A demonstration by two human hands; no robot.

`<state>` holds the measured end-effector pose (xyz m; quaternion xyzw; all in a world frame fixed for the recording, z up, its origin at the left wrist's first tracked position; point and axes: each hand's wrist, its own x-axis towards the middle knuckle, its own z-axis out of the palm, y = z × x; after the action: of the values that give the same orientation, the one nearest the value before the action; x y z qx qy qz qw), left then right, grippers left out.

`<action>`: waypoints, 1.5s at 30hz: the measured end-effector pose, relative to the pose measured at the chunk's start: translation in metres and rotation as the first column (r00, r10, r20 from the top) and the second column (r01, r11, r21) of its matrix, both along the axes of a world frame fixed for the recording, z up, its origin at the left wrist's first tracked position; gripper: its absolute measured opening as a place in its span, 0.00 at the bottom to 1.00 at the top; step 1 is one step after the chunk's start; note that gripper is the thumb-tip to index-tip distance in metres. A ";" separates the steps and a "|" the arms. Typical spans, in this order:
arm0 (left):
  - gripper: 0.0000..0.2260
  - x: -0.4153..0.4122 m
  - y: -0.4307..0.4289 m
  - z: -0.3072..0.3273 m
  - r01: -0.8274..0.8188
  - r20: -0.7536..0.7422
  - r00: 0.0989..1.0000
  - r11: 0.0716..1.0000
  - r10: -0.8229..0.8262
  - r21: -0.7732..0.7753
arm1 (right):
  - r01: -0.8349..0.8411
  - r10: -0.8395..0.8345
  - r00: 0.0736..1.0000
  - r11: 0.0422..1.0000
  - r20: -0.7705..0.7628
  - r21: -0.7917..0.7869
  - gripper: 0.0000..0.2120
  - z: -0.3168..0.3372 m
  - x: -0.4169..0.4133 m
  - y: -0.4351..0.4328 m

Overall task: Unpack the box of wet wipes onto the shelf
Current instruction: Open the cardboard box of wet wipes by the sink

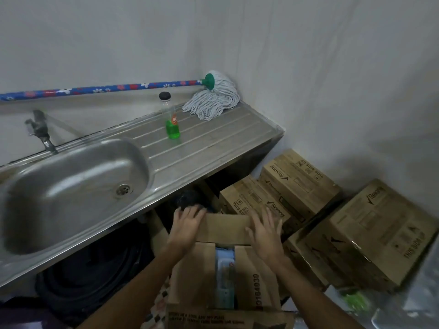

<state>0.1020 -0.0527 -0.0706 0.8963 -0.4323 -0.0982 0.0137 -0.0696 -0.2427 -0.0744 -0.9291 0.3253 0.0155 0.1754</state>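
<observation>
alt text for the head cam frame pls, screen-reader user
Seen from above, a person's left hand and right hand press open the far flap of a cardboard box, with blue packs showing through the gap. A steel sink is at left, closed cartons at right.

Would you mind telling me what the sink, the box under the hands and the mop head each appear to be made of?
The sink looks like brushed stainless steel: grey, with soft reflections and pressed drainer ribs. The box looks like plain brown corrugated cardboard, matte, with printed lettering and folding flaps. The mop head seems to be pale cotton-like yarn in loose twisted strands; the exact fibre cannot be told.
</observation>
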 end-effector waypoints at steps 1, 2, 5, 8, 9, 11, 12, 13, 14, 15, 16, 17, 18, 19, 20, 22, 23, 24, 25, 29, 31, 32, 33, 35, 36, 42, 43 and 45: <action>0.37 -0.004 0.000 -0.004 -0.008 0.061 0.998 1.000 0.007 0.028 | 0.004 -0.004 1.000 1.000 -0.010 -0.022 0.34 -0.005 -0.001 0.007; 0.42 -0.009 -0.001 -0.009 -0.019 0.105 0.994 0.999 0.016 0.030 | 0.005 -0.006 1.000 0.999 -0.021 -0.051 0.39 -0.014 -0.001 0.012; 0.42 -0.020 0.002 -0.025 -0.005 0.113 0.993 0.999 0.011 -0.052 | -0.001 -0.001 1.000 0.997 -0.030 -0.083 0.41 -0.025 0.000 0.014; 0.42 -0.015 0.015 -0.058 0.023 -0.067 0.998 0.997 -0.018 0.073 | -0.053 0.060 0.988 0.997 -0.141 0.047 0.35 -0.038 -0.001 0.007; 0.40 -0.015 0.021 -0.068 0.021 -0.152 0.988 0.993 -0.003 0.115 | -0.071 0.102 0.971 0.987 -0.216 0.146 0.32 -0.043 -0.005 0.005; 0.35 -0.016 0.029 -0.082 0.012 -0.216 0.976 0.979 0.034 0.206 | -0.108 0.197 0.915 0.960 -0.353 0.257 0.30 -0.060 -0.016 0.005; 0.34 -0.018 0.031 -0.083 0.017 -0.262 0.964 0.971 0.048 0.240 | -0.133 0.226 0.899 0.957 -0.375 0.260 0.30 -0.067 -0.023 0.007; 0.34 -0.018 0.032 -0.083 0.012 -0.279 0.959 0.974 0.053 0.225 | -0.144 0.235 0.899 0.956 -0.369 0.257 0.32 -0.070 -0.027 0.010; 0.35 -0.021 0.032 -0.080 0.014 -0.277 0.960 0.981 0.040 0.193 | -0.140 0.225 0.913 0.956 -0.340 0.257 0.32 -0.070 -0.031 0.012; 0.35 -0.023 0.035 -0.079 0.026 -0.255 0.967 0.989 0.012 0.147 | -0.129 0.206 0.930 0.958 -0.305 0.256 0.33 -0.070 -0.032 0.013; 0.36 -0.025 0.039 -0.080 0.038 -0.238 0.971 0.993 -0.010 0.112 | -0.114 0.180 0.946 0.963 -0.270 0.243 0.34 -0.069 -0.033 0.014; 0.37 -0.027 0.043 -0.079 0.040 -0.231 0.973 0.994 -0.015 0.105 | -0.102 0.157 0.957 0.969 -0.246 0.224 0.34 -0.067 -0.033 0.015; 0.38 -0.028 0.048 -0.081 0.037 -0.237 0.971 0.993 -0.010 0.109 | -0.097 0.146 0.961 0.973 -0.234 0.209 0.34 -0.067 -0.033 0.016; 0.39 -0.030 0.051 -0.083 0.029 -0.249 0.968 0.991 0.004 0.127 | -0.112 0.162 0.955 0.973 -0.247 0.204 0.33 -0.065 -0.034 0.017; 0.41 -0.031 0.052 -0.085 0.026 -0.255 0.967 0.989 0.013 0.149 | -0.135 0.192 0.941 0.968 -0.279 0.211 0.33 -0.067 -0.036 0.018; 0.42 -0.033 0.047 -0.076 0.037 -0.258 0.966 0.975 0.021 0.217 | -0.167 0.243 0.904 0.958 -0.351 0.233 0.34 -0.067 -0.041 0.019; 0.41 -0.034 0.045 -0.072 0.051 -0.270 0.963 0.968 0.018 0.247 | -0.163 0.250 0.894 0.954 -0.371 0.250 0.35 -0.064 -0.042 0.019; 0.42 -0.035 0.044 -0.068 0.070 -0.288 0.958 0.963 0.009 0.261 | -0.153 0.256 0.890 0.948 -0.379 0.281 0.35 -0.061 -0.042 0.018; 0.43 -0.037 0.045 -0.065 0.096 -0.313 0.950 0.955 -0.004 0.280 | -0.137 0.268 0.879 0.935 -0.395 0.328 0.35 -0.057 -0.041 0.018; 0.50 -0.047 0.058 -0.063 0.220 -0.433 0.899 0.915 -0.056 0.337 | -0.130 0.376 0.777 0.881 -0.504 0.455 0.43 -0.056 -0.057 0.024; 0.44 -0.049 0.068 -0.069 0.264 -0.489 0.869 0.908 -0.076 0.327 | -0.152 0.424 0.724 0.868 -0.544 0.473 0.44 -0.059 -0.075 0.027; 0.43 -0.051 0.073 -0.072 0.276 -0.506 0.859 0.906 -0.083 0.320 | -0.159 0.438 0.713 0.861 -0.548 0.482 0.44 -0.061 -0.083 0.028; 0.42 -0.053 0.078 -0.075 0.296 -0.508 0.856 0.898 -0.098 0.325 | -0.163 0.453 0.701 0.854 -0.551 0.494 0.44 -0.061 -0.089 0.029; 0.40 -0.062 0.086 -0.078 0.351 -0.470 0.870 0.858 -0.150 0.375 | -0.180 0.488 0.663 0.840 -0.568 0.511 0.44 -0.061 -0.098 0.033; 0.41 -0.068 0.092 -0.082 0.374 -0.439 0.880 0.838 -0.184 0.399 | -0.191 0.498 0.645 0.840 -0.580 0.508 0.45 -0.066 -0.103 0.037; 0.70 -0.110 0.117 -0.093 0.411 -0.297 0.903 0.824 -0.310 0.390 | -0.258 0.446 0.705 0.886 -0.552 0.386 0.68 -0.085 -0.144 0.074; 0.69 -0.114 0.122 -0.093 0.402 -0.289 0.908 0.825 -0.304 0.396 | -0.251 0.418 0.722 0.901 -0.551 0.354 0.70 -0.083 -0.149 0.082; 0.65 -0.123 0.128 -0.093 0.323 -0.262 0.937 0.857 -0.230 0.402 | -0.282 0.376 0.729 0.926 -0.572 0.250 0.70 -0.081 -0.155 0.098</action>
<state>-0.0210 0.0757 -0.1633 0.7894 -0.5199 -0.2855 -0.1585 -0.2244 -0.1450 -0.1558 -0.9011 0.1922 0.3687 0.1227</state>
